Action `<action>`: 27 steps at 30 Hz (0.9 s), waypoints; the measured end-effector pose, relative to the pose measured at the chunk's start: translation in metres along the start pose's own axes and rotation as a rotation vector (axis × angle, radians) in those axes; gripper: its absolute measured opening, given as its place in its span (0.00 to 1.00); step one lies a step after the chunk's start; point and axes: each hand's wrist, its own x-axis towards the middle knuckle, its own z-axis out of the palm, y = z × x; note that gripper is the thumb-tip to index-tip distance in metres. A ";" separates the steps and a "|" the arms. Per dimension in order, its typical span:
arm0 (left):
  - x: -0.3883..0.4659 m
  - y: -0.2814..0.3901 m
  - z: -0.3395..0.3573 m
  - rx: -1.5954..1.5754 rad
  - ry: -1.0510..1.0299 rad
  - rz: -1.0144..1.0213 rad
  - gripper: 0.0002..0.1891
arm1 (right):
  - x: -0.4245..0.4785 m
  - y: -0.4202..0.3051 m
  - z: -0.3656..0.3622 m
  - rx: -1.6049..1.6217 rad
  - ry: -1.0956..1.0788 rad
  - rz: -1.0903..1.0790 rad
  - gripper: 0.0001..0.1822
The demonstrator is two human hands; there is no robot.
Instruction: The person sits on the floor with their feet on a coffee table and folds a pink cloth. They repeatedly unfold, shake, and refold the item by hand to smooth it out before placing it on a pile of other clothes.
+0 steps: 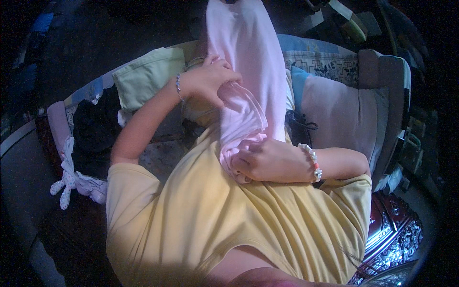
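Observation:
A pale pink cloth garment (pixel 251 53) hangs lengthwise in front of my yellow shirt, running to the top edge of the view. My left hand (pixel 217 80), with a thin beaded bracelet at the wrist, grips a folded part of it at its left side. Lower down, against my chest, my right hand (pixel 267 159) is closed around a bunched, hemmed part of the same garment; it wears a white chip-bead bracelet. Between the two hands a loose hemmed edge curves over the cloth. What lies under my right fingers is hidden.
Behind the garment stands a sofa with a patterned cover (pixel 322 68). A light green folded cloth (pixel 150 77) and dark cloth (pixel 93 132) lie at left, a pale cushion (pixel 340 118) at right. A dark cord (pixel 304 122) lies beside the cushion. Carved, glossy dark furniture (pixel 394 229) stands lower right.

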 end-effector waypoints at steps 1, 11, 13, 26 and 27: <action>0.002 0.005 -0.002 -0.039 -0.024 0.013 0.32 | 0.000 0.000 -0.001 0.001 -0.014 0.005 0.10; -0.039 0.027 -0.019 -0.005 -0.148 0.047 0.24 | -0.004 -0.001 -0.011 0.099 -0.138 0.100 0.16; -0.060 0.021 -0.006 -0.029 -0.061 0.024 0.25 | -0.010 0.000 -0.013 0.141 -0.140 0.127 0.20; -0.091 0.066 0.012 -0.716 0.191 -0.318 0.37 | -0.024 0.002 -0.036 0.091 -0.164 0.201 0.20; -0.092 0.068 0.010 -0.840 0.204 -0.360 0.37 | -0.026 0.001 -0.039 0.065 -0.137 0.209 0.20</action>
